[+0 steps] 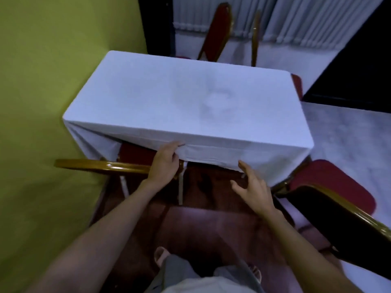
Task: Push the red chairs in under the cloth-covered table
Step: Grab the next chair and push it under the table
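A white cloth covers the table [169,96] in front of me. My left hand [165,161] pinches the cloth's near hem and holds it lifted. Under the lifted hem sits a red chair [135,153], its seat tucked beneath the table and its gold backrest rail [101,164] sticking out to the left. My right hand [254,187] hovers just below the hem, fingers spread, holding nothing. A second red chair [330,187] stands at the table's near right corner, its seat mostly outside the cloth. A third red chair [218,32] stands behind the far side.
A yellow-green wall [53,60] runs close along the table's left end. A gold chair frame [255,39] and part of a red seat [297,85] show at the far right. White vertical blinds [306,17] hang behind. My feet [163,254] stand on reddish carpet.
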